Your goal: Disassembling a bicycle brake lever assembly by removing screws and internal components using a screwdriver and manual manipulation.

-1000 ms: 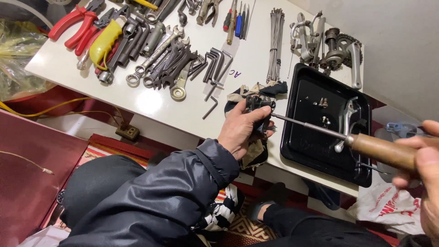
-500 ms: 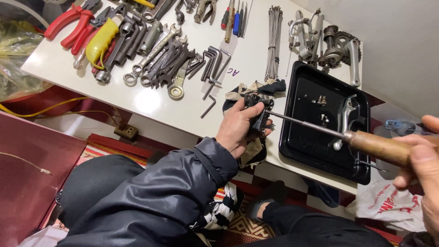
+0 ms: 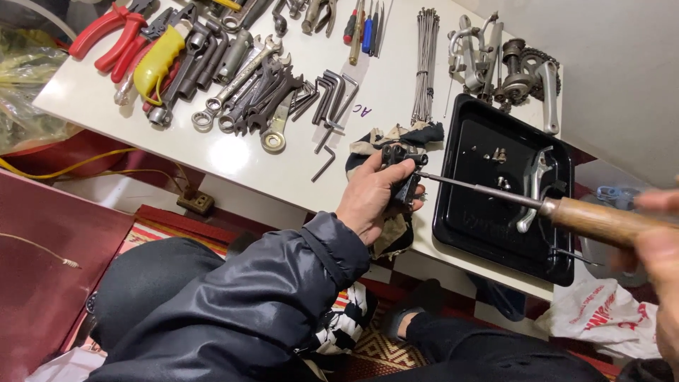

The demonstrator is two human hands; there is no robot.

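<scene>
My left hand [image 3: 371, 198] grips a small black metal bicycle part [image 3: 402, 170] over a dark rag [image 3: 392, 138] at the front edge of the white table [image 3: 233, 159]. My right hand [image 3: 658, 255], blurred at the right edge, holds a screwdriver by its wooden handle [image 3: 601, 221]. The long thin shaft [image 3: 481, 187] of the screwdriver reaches left, and its tip meets the black part. The shaft passes over a black tray [image 3: 460, 226] that holds a silver brake lever [image 3: 534, 187] and small screws.
Wrenches [image 3: 254, 92], hex keys [image 3: 329, 106], red-handled cutters [image 3: 106, 35] and a yellow-handled tool [image 3: 157, 60] lie across the table. Spokes [image 3: 424, 64] and a chain and crank assembly [image 3: 520, 71] lie at the back. A white plastic bag [image 3: 601, 318] lies on the floor.
The left hand and the part have stayed put. My right hand has shifted slightly on the handle and become blurred, with the screwdriver still against the part.
</scene>
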